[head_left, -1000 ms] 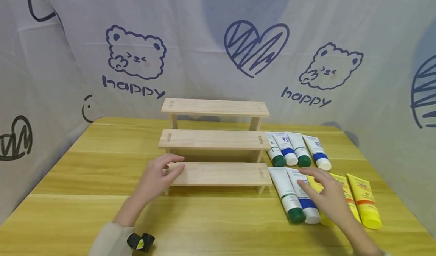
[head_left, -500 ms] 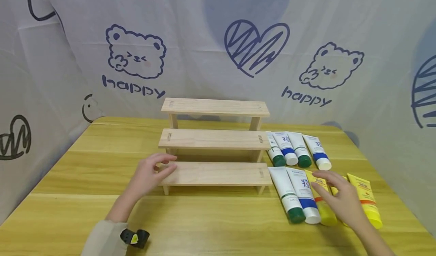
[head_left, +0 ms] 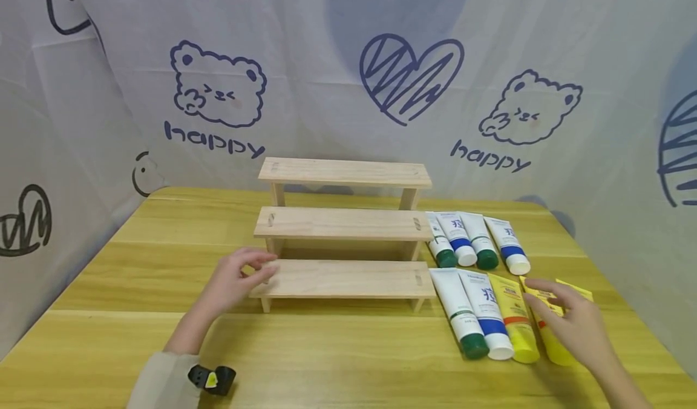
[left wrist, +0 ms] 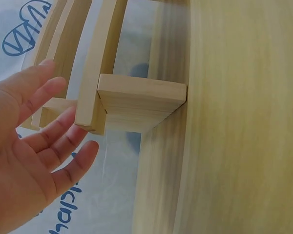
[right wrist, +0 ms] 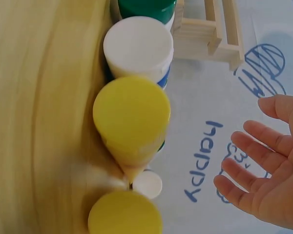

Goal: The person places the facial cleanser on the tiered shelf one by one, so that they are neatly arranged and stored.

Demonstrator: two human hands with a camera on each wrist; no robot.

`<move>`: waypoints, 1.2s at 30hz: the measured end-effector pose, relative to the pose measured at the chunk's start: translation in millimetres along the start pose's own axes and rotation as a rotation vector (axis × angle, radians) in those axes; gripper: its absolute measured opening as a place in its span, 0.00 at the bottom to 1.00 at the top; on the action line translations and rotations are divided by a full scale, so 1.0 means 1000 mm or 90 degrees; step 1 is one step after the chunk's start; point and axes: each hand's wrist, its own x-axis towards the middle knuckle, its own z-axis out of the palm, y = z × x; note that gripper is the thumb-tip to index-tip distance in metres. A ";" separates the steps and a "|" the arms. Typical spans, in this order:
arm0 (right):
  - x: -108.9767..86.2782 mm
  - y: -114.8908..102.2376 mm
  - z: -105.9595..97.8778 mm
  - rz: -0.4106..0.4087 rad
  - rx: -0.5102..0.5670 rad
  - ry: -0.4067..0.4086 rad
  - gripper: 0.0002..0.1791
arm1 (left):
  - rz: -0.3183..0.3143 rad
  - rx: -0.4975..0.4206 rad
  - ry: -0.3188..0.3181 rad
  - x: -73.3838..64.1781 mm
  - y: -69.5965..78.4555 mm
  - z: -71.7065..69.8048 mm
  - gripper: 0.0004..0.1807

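My left hand is at the left end of the lowest step of a three-tier wooden stand. In the left wrist view its fingers spread loosely beside that step's end; whether a fingertip touches the wood, I cannot tell. Above the yellow tubes on the right hovers my right hand, fingers relaxed and holding nothing. It partly covers the middle yellow tube and most of the rightmost yellow tube. Left of them lie another yellow tube, a blue-banded white tube and a green-capped white tube.
Behind the front row lies a second row of several white tubes with green or white caps, close to the stand's right side. The wood-grain table meets a printed white cloth at the back.
My right hand has moved right, from over the blue-banded tube to the rightmost yellow ones. My left hand has shifted slightly left along the lowest step. Tubes and stand have stayed put.
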 end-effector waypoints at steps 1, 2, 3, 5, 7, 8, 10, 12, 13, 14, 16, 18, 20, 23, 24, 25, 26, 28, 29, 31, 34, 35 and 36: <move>0.000 0.009 0.000 0.000 -0.006 0.005 0.15 | -0.002 0.004 0.000 0.000 -0.001 0.000 0.14; 0.000 0.012 -0.002 0.000 0.002 -0.001 0.15 | -0.004 0.006 0.002 -0.001 -0.001 0.000 0.14; -0.001 0.015 -0.003 0.004 0.000 0.001 0.15 | -0.008 0.006 0.002 -0.001 -0.002 -0.001 0.14; 0.000 0.051 0.003 0.015 -0.012 0.007 0.16 | -0.015 0.005 0.006 -0.002 -0.004 -0.001 0.14; 0.002 0.086 0.009 0.027 -0.025 0.013 0.16 | -0.020 0.007 0.009 -0.002 -0.007 -0.002 0.14; 0.002 0.097 0.010 0.040 -0.026 0.008 0.16 | -0.023 0.006 0.011 -0.003 -0.008 -0.003 0.14; 0.004 0.132 0.017 0.054 -0.036 0.010 0.17 | -0.036 0.006 0.010 -0.003 -0.010 -0.005 0.14; 0.005 0.137 0.013 0.069 -0.034 0.008 0.18 | -0.045 0.006 0.005 -0.003 -0.011 -0.006 0.15; 0.005 0.139 0.011 0.075 -0.033 0.004 0.19 | -0.049 0.005 0.000 -0.003 -0.011 -0.007 0.16; 0.004 0.141 0.009 0.080 -0.031 0.001 0.20 | -0.053 0.003 -0.008 -0.003 -0.011 -0.007 0.16; 0.003 0.144 0.004 0.092 -0.022 -0.009 0.22 | -0.061 0.000 -0.023 -0.003 -0.012 -0.008 0.17; 0.001 0.147 0.000 0.101 -0.015 -0.020 0.22 | -0.070 -0.003 -0.036 -0.003 -0.013 -0.009 0.18; -0.001 0.145 -0.007 0.105 0.010 -0.049 0.23 | -0.080 -0.006 -0.047 -0.003 -0.014 -0.009 0.19; -0.003 0.148 -0.011 0.105 -0.020 -0.051 0.23 | -0.089 -0.009 -0.055 -0.003 -0.015 -0.010 0.19; -0.003 0.150 -0.012 0.105 -0.028 -0.054 0.24 | -0.092 -0.013 -0.058 -0.003 -0.016 -0.010 0.19; -0.003 0.152 -0.012 0.106 -0.035 -0.061 0.25 | -0.093 -0.015 -0.061 -0.003 -0.016 -0.010 0.20; -0.004 0.157 -0.012 0.111 -0.048 -0.064 0.26 | -0.096 -0.019 -0.064 -0.003 -0.017 -0.009 0.20; -0.006 0.165 -0.012 0.123 -0.055 -0.084 0.29 | -0.103 -0.028 -0.069 -0.003 -0.018 -0.009 0.20; -0.007 0.169 -0.012 0.133 -0.045 -0.103 0.31 | -0.106 -0.033 -0.073 -0.003 -0.019 -0.009 0.21; -0.008 0.175 -0.014 0.147 -0.029 -0.136 0.34 | -0.118 -0.050 -0.082 -0.003 -0.021 -0.009 0.22; -0.009 0.179 -0.017 0.175 -0.018 -0.168 0.37 | -0.127 -0.086 -0.095 -0.003 -0.023 -0.009 0.23; -0.009 0.179 -0.018 0.184 -0.016 -0.177 0.38 | -0.128 -0.095 -0.098 -0.003 -0.023 -0.010 0.23; -0.009 0.177 -0.020 0.189 -0.016 -0.182 0.38 | -0.130 -0.106 -0.101 -0.003 -0.024 -0.010 0.23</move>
